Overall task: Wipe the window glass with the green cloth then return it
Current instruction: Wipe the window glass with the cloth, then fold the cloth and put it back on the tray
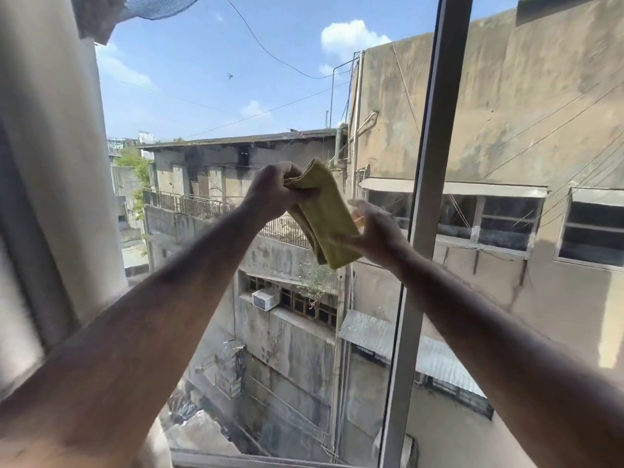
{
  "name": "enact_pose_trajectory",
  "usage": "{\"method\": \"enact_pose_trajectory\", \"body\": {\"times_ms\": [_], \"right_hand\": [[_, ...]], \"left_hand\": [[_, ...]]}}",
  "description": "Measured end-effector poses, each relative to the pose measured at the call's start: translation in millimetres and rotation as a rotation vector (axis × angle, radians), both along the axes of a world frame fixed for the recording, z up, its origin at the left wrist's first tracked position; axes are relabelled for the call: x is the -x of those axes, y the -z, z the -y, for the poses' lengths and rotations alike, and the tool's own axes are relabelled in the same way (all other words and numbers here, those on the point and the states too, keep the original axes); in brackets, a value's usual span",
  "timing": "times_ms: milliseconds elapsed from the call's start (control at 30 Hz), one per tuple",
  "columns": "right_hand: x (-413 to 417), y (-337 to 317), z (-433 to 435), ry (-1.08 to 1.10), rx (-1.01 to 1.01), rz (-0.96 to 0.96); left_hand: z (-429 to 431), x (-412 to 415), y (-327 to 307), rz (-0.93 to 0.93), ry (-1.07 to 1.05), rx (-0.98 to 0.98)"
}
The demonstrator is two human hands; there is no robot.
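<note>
Pinching the folded green cloth at its upper end, left hand fingers curled tight around the fabric; right hand fingers spread narrow, gripping the cloth's lower right edge. Held up between both hands in mid-air before the window glass, just left of the grey window frame, pale curtain at far left
</note>
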State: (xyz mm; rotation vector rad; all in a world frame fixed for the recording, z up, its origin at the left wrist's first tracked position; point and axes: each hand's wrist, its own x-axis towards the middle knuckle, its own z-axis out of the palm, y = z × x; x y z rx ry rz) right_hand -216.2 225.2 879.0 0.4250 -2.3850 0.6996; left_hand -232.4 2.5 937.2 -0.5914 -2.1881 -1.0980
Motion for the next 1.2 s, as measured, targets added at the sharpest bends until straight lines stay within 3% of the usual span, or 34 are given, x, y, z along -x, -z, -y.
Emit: {"method": "enact_pose_trajectory", "body": {"times_ms": [67,267,467,733,900,1200], "right_hand": [[4,15,-3,0.015,0.069,0.182],[-8,70,-16,-0.329,0.789,0.523],[-27,168,-17,-0.312,1.041,0.685],[-76,366,-37,-0.024,1.082,0.966],[-124,517,-44,0.182,1.043,1.168],[-224,752,-35,0.338,0.937,1.555]], "left_hand": [[11,-3,16,0.061,0.044,-0.152],[55,-1,101,0.361,0.105,-0.485],[61,-10,224,0.656,0.222,-0.771],[46,-59,437,1.017,0.164,-0.784],[44,-106,587,1.185,0.0,-0.662],[51,-218,838,1.527,-0.161,-0.472]]}}
